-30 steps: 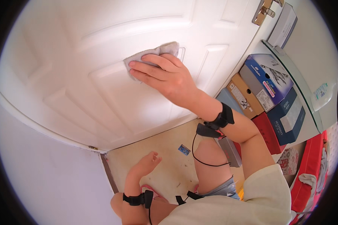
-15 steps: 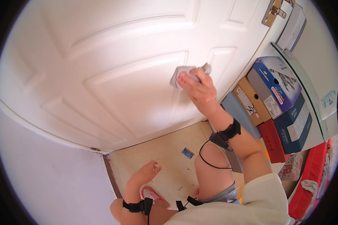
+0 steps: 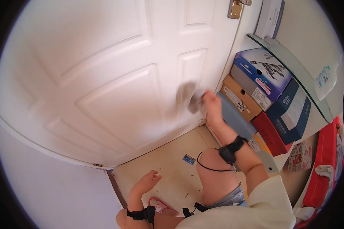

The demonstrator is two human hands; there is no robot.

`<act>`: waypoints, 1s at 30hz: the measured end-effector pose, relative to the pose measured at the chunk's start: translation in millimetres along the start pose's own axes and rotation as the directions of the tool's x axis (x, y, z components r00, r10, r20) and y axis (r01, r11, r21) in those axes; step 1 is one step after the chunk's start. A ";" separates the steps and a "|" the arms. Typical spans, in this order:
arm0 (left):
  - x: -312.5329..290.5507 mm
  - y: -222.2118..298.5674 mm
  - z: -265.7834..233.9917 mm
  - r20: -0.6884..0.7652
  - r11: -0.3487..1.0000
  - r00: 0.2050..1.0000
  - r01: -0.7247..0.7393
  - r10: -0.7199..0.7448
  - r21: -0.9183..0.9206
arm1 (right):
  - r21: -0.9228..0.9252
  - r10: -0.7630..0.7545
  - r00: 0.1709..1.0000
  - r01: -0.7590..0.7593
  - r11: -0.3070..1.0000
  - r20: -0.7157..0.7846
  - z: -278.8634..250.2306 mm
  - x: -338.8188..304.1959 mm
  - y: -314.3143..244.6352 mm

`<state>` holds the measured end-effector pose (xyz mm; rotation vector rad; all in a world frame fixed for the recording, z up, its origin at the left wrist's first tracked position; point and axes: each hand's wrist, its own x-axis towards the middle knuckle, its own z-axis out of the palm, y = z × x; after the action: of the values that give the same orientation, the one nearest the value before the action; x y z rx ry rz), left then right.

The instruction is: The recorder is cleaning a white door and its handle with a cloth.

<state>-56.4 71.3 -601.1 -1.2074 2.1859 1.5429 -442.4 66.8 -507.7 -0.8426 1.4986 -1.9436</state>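
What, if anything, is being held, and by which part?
The right hand holds a grey cloth, blurred, by its right side; the left hand holds nothing.

Bright, soft light pales the white door (image 3: 116,108), where a blurry-edged shadow falls left of the smeared grey cloth (image 3: 195,101) in my right hand (image 3: 213,107), while edges bow toward a black rim.

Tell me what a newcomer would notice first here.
Probably the large white panelled door filling the upper left, with the right hand holding a blurred grey cloth near its right side. Next, the stack of boxes at the right, beneath a glass shelf. A small blue card lies on the floor.
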 end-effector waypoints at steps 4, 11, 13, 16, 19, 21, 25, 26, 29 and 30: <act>6.6 -1.8 0.6 0.004 0.999 0.999 -0.039 0.039 -0.005 | 0.228 -0.208 0.970 0.232 0.946 -0.124 19.4 15.2 -110.8; 7.5 -5.5 1.6 0.019 0.999 1.000 -0.023 0.022 0.027 | -0.647 -0.769 0.611 0.511 0.565 -0.189 69.0 47.8 -109.9; 8.6 -7.2 3.1 0.015 0.999 1.000 -0.019 0.019 0.045 | -0.713 -0.837 0.509 0.509 0.481 -0.202 82.4 49.4 -98.0; 10.0 -8.1 4.0 0.014 0.999 0.999 -0.042 0.042 0.026 | -0.777 -0.845 0.508 0.460 0.429 -0.165 101.0 41.3 -89.6; 11.2 -6.7 3.8 0.029 1.000 0.999 -0.026 0.026 0.012 | -0.826 -0.830 0.546 0.413 0.384 -0.114 126.7 20.8 -86.7; 15.9 -13.3 4.3 0.058 1.000 0.998 -0.009 0.008 0.023 | -0.816 -0.834 0.548 0.509 0.275 0.061 139.8 4.9 -82.5; 21.9 -16.7 6.7 0.050 0.997 0.998 -0.048 0.045 0.061 | -0.750 -0.926 0.361 0.643 0.158 0.114 139.9 10.6 -69.6; 21.8 -13.5 7.9 0.039 0.997 0.998 -0.050 0.047 0.061 | -0.752 -0.926 0.361 0.640 0.158 0.112 132.4 9.5 -64.5; 14.6 -3.7 8.2 0.039 0.999 0.999 -0.034 0.033 0.028 | -0.670 -0.889 0.389 0.730 0.137 0.242 101.9 -0.5 -38.5; 13.2 -0.7 8.7 0.056 1.000 0.998 -0.022 0.022 -0.002 | -0.632 -0.841 0.419 0.765 0.122 0.344 87.4 -4.3 -23.1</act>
<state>-66.8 72.0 -613.0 -1.1301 2.1697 1.5674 -374.9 20.0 -469.6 -2.4407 2.1928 -1.9607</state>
